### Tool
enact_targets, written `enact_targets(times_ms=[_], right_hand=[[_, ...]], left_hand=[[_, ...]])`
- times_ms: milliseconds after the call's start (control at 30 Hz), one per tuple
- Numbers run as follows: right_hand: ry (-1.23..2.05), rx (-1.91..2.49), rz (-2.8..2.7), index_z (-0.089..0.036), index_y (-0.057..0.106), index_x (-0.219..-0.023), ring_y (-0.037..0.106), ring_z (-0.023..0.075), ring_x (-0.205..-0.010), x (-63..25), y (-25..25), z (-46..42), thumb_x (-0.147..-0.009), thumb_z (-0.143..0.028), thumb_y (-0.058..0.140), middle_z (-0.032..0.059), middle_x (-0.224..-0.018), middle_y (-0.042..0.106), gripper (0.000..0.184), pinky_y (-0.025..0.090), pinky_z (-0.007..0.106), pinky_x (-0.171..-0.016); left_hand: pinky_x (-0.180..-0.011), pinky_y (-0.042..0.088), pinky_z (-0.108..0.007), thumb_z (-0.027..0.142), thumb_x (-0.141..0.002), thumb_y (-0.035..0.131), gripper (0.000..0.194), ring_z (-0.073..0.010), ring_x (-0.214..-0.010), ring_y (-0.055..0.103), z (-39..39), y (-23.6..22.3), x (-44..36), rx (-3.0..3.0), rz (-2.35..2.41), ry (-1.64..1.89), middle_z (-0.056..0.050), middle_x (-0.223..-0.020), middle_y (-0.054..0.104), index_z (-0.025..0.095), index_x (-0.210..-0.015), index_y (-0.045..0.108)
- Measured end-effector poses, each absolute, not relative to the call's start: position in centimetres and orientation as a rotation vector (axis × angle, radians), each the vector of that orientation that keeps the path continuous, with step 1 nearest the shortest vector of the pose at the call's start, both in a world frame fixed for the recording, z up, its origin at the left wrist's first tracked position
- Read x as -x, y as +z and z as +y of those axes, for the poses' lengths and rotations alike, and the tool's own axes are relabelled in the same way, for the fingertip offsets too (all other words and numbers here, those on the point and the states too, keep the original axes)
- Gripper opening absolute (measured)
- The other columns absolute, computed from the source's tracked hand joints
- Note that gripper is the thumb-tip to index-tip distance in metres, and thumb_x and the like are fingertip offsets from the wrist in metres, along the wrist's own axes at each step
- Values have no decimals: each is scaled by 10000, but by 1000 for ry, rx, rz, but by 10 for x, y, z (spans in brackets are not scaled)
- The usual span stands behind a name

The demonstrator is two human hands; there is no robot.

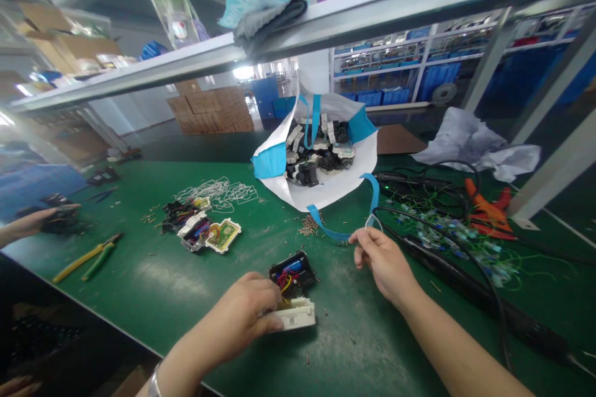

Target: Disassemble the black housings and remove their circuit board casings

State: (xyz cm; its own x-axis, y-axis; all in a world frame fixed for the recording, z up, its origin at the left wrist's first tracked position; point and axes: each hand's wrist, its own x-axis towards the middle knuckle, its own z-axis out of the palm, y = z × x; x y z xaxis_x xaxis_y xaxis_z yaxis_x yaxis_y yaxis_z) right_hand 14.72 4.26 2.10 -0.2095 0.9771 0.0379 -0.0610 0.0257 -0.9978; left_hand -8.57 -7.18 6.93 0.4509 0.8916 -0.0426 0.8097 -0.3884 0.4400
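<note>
Now your left hand (242,316) is clamping the white plastic casing (298,314) in its grip, black wired module (293,271) just above; your right hand (379,254) is pinching a thin clear ring (374,222).

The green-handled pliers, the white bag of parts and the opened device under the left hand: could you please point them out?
green-handled pliers (88,257): head view, on the handles.
white bag of parts (361,170): head view, on its right wall.
opened device (293,273): head view, on the black half with wires.

I see my left hand (244,316) gripping a white case (298,314) on the green desk (153,285), its black half (293,272) open with wires showing. My right hand (382,260) pinches a thin ring (374,222) near the bag (321,155). Pliers (88,256) lie far left.
</note>
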Motion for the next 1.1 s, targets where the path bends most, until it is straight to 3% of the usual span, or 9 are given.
enact_targets(times_ms=[133, 267, 500, 567, 633, 700, 800, 967, 1100], right_hand=[[1263, 1095, -1633, -164, 584, -670, 422, 109, -449, -153, 50, 30, -720, -442, 560, -15, -510, 492, 284, 316, 237, -488], [1007, 1169, -2111, -168, 600, -655, 530, 167, -694, -144, 63, 28, -766, -321, 490, 29, -740, 586, 219, 361, 263, -643], [872, 1181, -2378, -137, 563, -555, 505, 132, -533, -50, 82, 64, -745, -149, 515, 3, -532, 540, 196, 339, 236, -518], [859, 1127, -2362, -120, 591, -658, 530, 125, -578, -11, 96, 77, -791, -175, 502, 11, -618, 578, 170, 395, 247, -573], [843, 1045, -2317, -113, 582, -954, 566, 128, -712, 23, 111, 88, -824, -231, 502, 47, -872, 617, 192, 433, 270, -671], [826, 982, -2276, -122, 394, -1245, 565, 143, -854, 46, 121, 93, -808, -286, 538, 101, -1140, 534, 488, 431, 269, -752], [791, 946, -2266, -124, 190, -1363, 540, 177, -955, 51, 123, 89, -781, -305, 553, 131, -1286, 408, 710, 416, 273, -811], [714, 1011, -2313, -130, 364, -1285, 516, 204, -992, -7, 97, 61, -757, -224, 521, 113, -1268, 419, 559, 394, 322, -872], [649, 1197, -2263, -136, 508, -1128, 522, 218, -972, -94, 67, 52, -795, -264, 420, 110, -1117, 524, 368, 416, 356, -836]], left_hand=[[-842, 367, -388, 218, -820, 511, 82, -182, -770, 539, -84, 58, 102, -2502, 1686, 179, -30, -821, 592, 169, -778, 562], [-869, 356, -459, 192, -805, 527, 38, -205, -783, 551, -93, 42, 131, -2529, 1912, 124, -33, -826, 590, 170, -794, 556], [-849, 370, -477, 202, -808, 522, 49, -211, -781, 573, -105, 12, 192, -2459, 2202, 197, -25, -832, 593, 186, -800, 567], [-851, 370, -470, 213, -813, 509, 66, -210, -797, 576, -106, 6, 206, -2414, 2262, 231, -24, -854, 596, 198, -822, 573], [-856, 370, -460, 230, -821, 489, 95, -208, -826, 578, -107, 4, 215, -2368, 2283, 233, -23, -900, 598, 213, -852, 577], [-867, 365, -455, 238, -825, 473, 121, -208, -856, 577, -106, 4, 221, -2321, 2301, 197, -23, -941, 597, 226, -876, 581], [-881, 356, -454, 237, -825, 453, 156, -207, -869, 575, -104, 2, 229, -2265, 2338, 101, -27, -953, 602, 235, -893, 594], [-894, 316, -520, 164, -834, 352, 305, -256, -945, 555, -97, -7, 244, -2217, 2623, 16, -83, -1058, 593, 235, -977, 612], [-885, 342, -516, 132, -799, 328, 397, -306, -1022, 491, -81, 13, 220, -2351, 2856, 451, -166, -1144, 511, 135, -1150, 513]])
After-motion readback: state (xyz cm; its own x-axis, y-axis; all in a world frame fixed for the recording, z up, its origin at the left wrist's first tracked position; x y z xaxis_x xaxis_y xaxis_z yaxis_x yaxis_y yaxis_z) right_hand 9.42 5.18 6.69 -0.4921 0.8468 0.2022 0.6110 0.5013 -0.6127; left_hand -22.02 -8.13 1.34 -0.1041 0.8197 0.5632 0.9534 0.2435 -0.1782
